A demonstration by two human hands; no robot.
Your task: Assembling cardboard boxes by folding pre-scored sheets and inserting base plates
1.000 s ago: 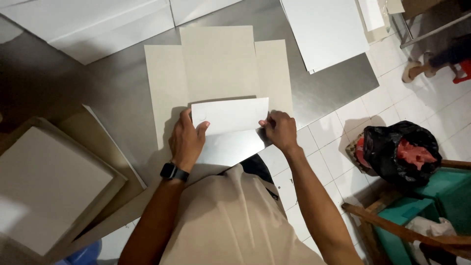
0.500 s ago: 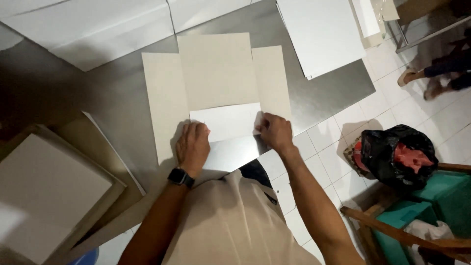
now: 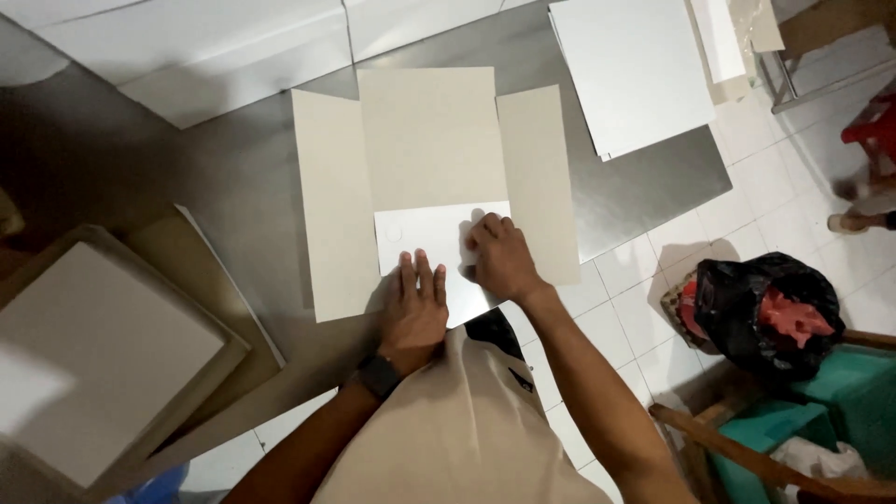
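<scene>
A flat grey cardboard box blank [image 3: 429, 140] lies unfolded on the steel table [image 3: 103, 177], with side flaps spread left and right. Its near flap [image 3: 420, 233], white on the inner face, is folded over onto the blank. My left hand [image 3: 415, 313] presses flat on this white flap near the table's front edge, fingers together. My right hand [image 3: 499, 257] lies on the flap's right part with the fingers curled, knuckles pushing down along the fold. Neither hand holds anything. A dark watch sits on my left wrist.
White sheets [image 3: 635, 70] lie stacked at the table's far right. More white boards [image 3: 215, 47] lie along the far edge. Stacked cardboard pieces [image 3: 93, 355] sit at the left. On the tiled floor at right are a black bag [image 3: 765, 313] and green crates [image 3: 840, 411].
The white flap was raised between both hands a second ago. It now lies pressed flat onto the blank, and both hands have come down on top of it.
</scene>
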